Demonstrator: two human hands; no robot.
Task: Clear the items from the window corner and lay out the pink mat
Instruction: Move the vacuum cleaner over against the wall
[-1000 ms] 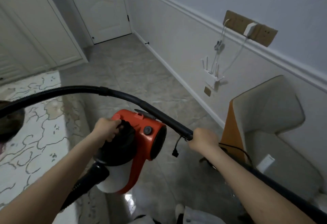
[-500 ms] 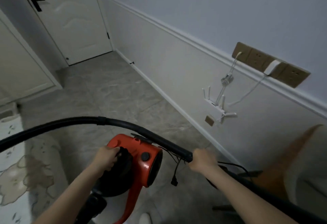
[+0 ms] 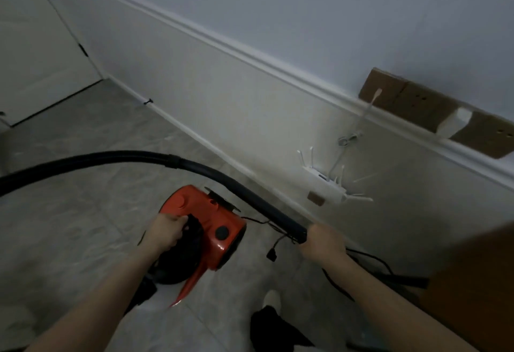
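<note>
I carry a red and black vacuum cleaner (image 3: pixel 211 223) above the grey tiled floor. My left hand (image 3: pixel 164 233) grips its black top handle. My right hand (image 3: pixel 322 246) is curled round the end of the black hose (image 3: pixel 144 157), which arcs from that hand up and out past the left edge. A thin black cord with a plug (image 3: pixel 271 254) dangles between the vacuum and my right hand. No pink mat is in view.
The white panelled wall runs diagonally close on the right, with a white router (image 3: pixel 329 185) mounted low and brown sockets (image 3: pixel 417 104) above it. A brown chair edge (image 3: pixel 478 276) fills the lower right. A white door (image 3: pixel 36 46) stands at the far left. My foot (image 3: pixel 271 300) shows below.
I have walked forward towards the wall with the vacuum; the rug and the beige chair have slid out of view, and the router and sockets are nearer. Both hands keep their grips.
</note>
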